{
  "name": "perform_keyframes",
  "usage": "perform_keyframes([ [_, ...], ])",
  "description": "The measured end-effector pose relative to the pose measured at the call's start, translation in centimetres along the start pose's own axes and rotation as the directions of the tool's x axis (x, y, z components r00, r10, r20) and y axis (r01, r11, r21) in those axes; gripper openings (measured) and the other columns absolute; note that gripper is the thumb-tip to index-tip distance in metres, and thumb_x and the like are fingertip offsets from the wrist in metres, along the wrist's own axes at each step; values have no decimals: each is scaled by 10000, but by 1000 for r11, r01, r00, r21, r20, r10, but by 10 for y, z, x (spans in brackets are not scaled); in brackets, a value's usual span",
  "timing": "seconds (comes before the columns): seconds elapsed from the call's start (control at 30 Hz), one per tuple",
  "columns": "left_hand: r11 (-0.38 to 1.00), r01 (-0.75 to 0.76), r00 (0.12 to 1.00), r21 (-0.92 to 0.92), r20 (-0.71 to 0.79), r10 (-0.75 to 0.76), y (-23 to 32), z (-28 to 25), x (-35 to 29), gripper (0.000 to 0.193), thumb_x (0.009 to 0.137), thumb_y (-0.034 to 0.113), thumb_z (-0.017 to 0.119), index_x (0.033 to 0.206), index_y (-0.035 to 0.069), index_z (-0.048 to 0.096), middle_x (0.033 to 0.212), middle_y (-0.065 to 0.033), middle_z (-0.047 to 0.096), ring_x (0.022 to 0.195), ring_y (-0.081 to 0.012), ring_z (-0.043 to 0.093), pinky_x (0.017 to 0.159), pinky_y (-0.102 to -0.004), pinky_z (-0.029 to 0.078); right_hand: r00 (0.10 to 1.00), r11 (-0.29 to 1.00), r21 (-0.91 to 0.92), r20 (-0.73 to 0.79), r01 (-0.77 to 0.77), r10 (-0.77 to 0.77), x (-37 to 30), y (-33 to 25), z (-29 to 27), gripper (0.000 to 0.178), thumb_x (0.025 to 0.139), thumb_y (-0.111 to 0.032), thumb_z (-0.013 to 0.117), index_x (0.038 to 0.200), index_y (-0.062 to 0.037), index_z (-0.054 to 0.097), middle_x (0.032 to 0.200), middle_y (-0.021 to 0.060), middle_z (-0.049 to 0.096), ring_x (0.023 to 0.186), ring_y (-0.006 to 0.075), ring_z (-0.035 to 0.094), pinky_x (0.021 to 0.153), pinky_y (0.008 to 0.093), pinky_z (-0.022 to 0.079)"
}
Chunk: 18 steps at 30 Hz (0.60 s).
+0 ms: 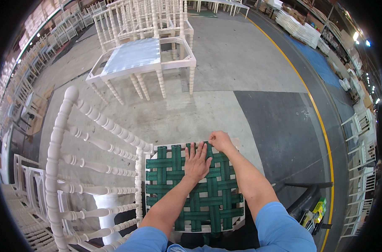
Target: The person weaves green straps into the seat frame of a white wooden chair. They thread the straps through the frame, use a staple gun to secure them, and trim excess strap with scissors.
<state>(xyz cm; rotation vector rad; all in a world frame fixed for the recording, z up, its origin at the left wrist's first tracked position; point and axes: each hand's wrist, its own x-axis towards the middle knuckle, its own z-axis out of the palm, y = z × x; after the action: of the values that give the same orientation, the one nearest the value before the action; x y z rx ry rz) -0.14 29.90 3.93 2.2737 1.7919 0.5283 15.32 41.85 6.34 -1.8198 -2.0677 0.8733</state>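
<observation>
Before me stands a white chair with a turned-spindle backrest on its left side. Green webbing straps are woven in a lattice over its seat, with gaps between them. My left hand lies flat on the weave near the seat's far edge, fingers stretched forward. Just right of those fingertips, my right hand is closed at the far edge, thumb and fingers drawn together beside a strap. What it grips, if anything, is hidden. A short green strap end hangs at the near edge.
Ahead stand white chair frames, one with a pale blue seat panel. To my right are a dark stand and a yellow-green package. A yellow floor line runs past stacked white chairs. More chairs line the left.
</observation>
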Motion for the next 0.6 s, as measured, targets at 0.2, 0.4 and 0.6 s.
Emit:
perform_keyframes([
  [0.2, 1000, 10, 999, 13, 37, -11, -1, -2, 0, 703, 1058, 474, 514, 1649, 120, 377, 1745, -68, 286, 1612, -413, 190, 1302, -594, 112, 1000, 1000, 18, -2, -13, 13, 2, 1, 4, 113, 841, -163, 786, 902, -71, 762, 825, 98, 758, 776, 264, 730, 734, 403, 575],
  [0.4, 1000, -19, 999, 13, 31, 19, 7, -4, 5, 705, 1055, 476, 517, 1649, 123, 379, 1743, -63, 293, 1612, -408, 193, 1304, -597, 101, 999, 983, 182, -11, -39, 41, -7, 10, -10, 142, 909, -121, 745, 1019, -39, 781, 839, 96, 760, 744, 212, 716, 683, 360, 565],
  [0.6, 999, 21, 1000, 41, 14, -21, -7, -3, -5, 694, 1052, 473, 514, 1641, 123, 399, 1742, -58, 295, 1613, -403, 190, 1306, -601, 97, 884, 734, 668, -263, -123, 387, -129, 73, -73, 273, 985, -163, 726, 1224, -33, 747, 963, 28, 730, 748, 107, 638, 658, 269, 546],
])
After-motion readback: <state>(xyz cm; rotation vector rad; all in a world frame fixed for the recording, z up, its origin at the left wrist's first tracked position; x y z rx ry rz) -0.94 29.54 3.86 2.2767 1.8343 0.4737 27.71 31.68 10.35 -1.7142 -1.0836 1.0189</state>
